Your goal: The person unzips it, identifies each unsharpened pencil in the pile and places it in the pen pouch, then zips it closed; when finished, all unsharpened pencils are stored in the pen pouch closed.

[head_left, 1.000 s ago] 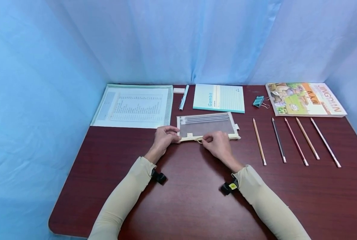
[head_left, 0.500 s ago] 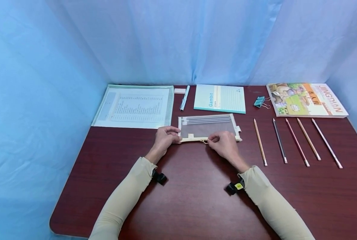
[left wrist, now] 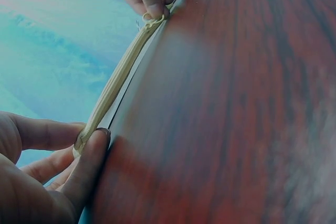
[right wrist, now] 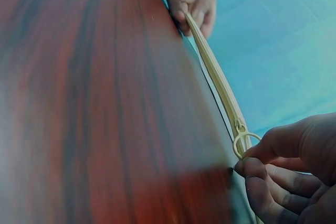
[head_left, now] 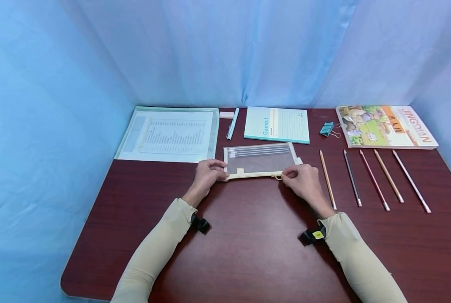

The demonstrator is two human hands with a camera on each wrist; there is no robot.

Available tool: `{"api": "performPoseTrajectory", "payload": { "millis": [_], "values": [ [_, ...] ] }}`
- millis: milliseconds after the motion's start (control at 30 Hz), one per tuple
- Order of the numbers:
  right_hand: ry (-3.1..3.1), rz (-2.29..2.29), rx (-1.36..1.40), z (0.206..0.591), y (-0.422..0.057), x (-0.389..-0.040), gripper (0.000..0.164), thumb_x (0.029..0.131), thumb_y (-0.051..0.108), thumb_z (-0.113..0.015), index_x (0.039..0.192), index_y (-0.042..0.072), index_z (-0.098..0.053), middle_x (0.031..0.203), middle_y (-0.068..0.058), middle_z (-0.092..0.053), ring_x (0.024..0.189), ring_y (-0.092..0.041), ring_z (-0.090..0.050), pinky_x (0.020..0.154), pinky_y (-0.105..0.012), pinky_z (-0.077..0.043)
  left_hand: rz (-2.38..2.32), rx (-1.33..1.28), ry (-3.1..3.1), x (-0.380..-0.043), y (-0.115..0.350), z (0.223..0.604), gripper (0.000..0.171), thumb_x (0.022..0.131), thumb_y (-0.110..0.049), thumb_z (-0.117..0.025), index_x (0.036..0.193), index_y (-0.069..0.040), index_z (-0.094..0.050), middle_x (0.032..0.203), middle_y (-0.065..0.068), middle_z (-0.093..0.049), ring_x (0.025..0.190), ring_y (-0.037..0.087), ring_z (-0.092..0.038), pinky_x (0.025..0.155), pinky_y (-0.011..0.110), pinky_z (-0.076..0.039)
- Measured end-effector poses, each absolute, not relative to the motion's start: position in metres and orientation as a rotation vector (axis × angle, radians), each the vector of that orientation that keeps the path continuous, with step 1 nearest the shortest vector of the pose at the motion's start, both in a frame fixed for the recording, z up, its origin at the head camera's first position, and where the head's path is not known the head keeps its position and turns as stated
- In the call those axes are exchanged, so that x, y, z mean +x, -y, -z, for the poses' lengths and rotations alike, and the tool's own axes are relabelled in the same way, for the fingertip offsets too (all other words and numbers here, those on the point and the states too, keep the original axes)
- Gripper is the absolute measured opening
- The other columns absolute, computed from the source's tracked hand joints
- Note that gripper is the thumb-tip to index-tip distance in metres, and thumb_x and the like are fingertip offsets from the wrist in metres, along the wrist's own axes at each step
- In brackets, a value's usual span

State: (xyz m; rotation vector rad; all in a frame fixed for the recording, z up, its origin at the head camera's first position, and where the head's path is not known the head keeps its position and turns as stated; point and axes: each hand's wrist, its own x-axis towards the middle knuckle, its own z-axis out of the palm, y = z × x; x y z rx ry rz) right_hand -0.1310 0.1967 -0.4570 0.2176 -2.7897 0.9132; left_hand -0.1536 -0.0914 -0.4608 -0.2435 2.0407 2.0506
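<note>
A see-through pencil case point(head_left: 261, 162) with cream edging lies flat mid-table, several thin white-ended sticks showing inside near its far edge. My left hand point(head_left: 207, 174) pinches the near left corner, thumb below and fingers above the zipper band point(left wrist: 113, 90) in the left wrist view. Near the right end of the zipper, my right hand point(head_left: 303, 181) pinches the ring-shaped zipper pull point(right wrist: 247, 142) between thumb and forefinger. Behind the slider, the zipper teeth run together as a closed strip toward the left hand.
Several pencils point(head_left: 377, 176) lie in a row to the right. Along the back are a document pouch point(head_left: 168, 134), an eraser point(head_left: 226, 114), a pen point(head_left: 232, 124), a notebook point(head_left: 276, 124), a teal binder clip point(head_left: 327, 128) and a picture book point(head_left: 388, 126).
My right hand has slid rightward along the near edge, drawing the zipper pull from near the middle to close to the right end. The left hand stays on its corner.
</note>
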Motion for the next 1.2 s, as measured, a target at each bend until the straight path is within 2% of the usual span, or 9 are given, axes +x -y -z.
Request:
{"api": "performPoseTrajectory", "payload": {
  "millis": [233,467,700,767,967,1200],
  "values": [
    [2.798,-0.890,0.187,0.455,-0.214,-0.130,0.007,0.079,0.010,-0.073,0.080,0.007,-0.079,0.073,-0.010,-0.077,0.068,-0.024,-0.073,0.062,-0.028,-0.050,-2.058,-0.244,-2.029,-0.154,0.092,0.460,0.030,0.078,0.015,-0.068,0.108,0.011,-0.067,0.066,-0.002,-0.064,0.056,0.008,-0.067,0.060,0.023,-0.062],
    [2.837,-0.902,0.136,0.449,-0.229,-0.128,0.007,0.081,0.010,-0.073,0.081,0.007,-0.079,0.072,-0.010,-0.076,0.058,-0.004,-0.064,0.061,-0.025,-0.048,-2.059,-0.240,-2.024,-0.153,0.093,0.461,0.031,0.078,0.015,-0.069,0.109,0.012,-0.067,0.066,-0.002,-0.064,0.055,0.007,-0.067,0.060,0.023,-0.062],
    [2.874,-0.876,0.046,0.442,-0.252,-0.123,0.009,0.083,0.013,-0.074,0.080,0.006,-0.079,0.068,-0.010,-0.075,0.050,0.003,-0.055,0.052,-0.019,-0.042,-2.054,-0.255,-2.036,-0.152,0.096,0.458,0.031,0.078,0.016,-0.068,0.108,0.012,-0.068,0.066,-0.002,-0.063,0.055,0.008,-0.066,0.060,0.023,-0.061],
    [2.895,-0.887,0.024,0.440,-0.258,-0.122,0.010,0.083,0.014,-0.074,0.080,0.006,-0.079,0.066,-0.009,-0.074,0.046,0.002,-0.054,0.047,-0.020,-0.042,-2.029,-0.261,-2.059,-0.153,0.097,0.458,0.030,0.077,0.016,-0.068,0.107,0.011,-0.069,0.066,-0.002,-0.063,0.055,0.007,-0.065,0.059,0.023,-0.061],
    [2.973,-0.968,0.001,0.433,-0.268,-0.121,0.011,0.084,0.012,-0.073,0.085,0.002,-0.078,0.066,-0.009,-0.074,0.047,-0.008,-0.062,0.043,-0.022,-0.048,-1.974,-0.252,-2.096,-0.157,0.098,0.457,0.030,0.077,0.014,-0.070,0.106,0.010,-0.070,0.065,-0.003,-0.063,0.053,0.006,-0.065,0.058,0.022,-0.060],
    [3.094,-0.885,0.114,0.430,-0.268,-0.124,0.012,0.085,0.014,-0.071,0.082,0.004,-0.077,0.066,-0.005,-0.073,0.052,-0.006,-0.060,0.049,-0.022,-0.046,-1.876,-0.163,-2.188,-0.153,0.101,0.453,0.026,0.081,0.009,-0.072,0.107,0.006,-0.071,0.078,0.009,-0.072,0.058,0.006,-0.067,0.066,0.028,-0.064]
  ]
}}
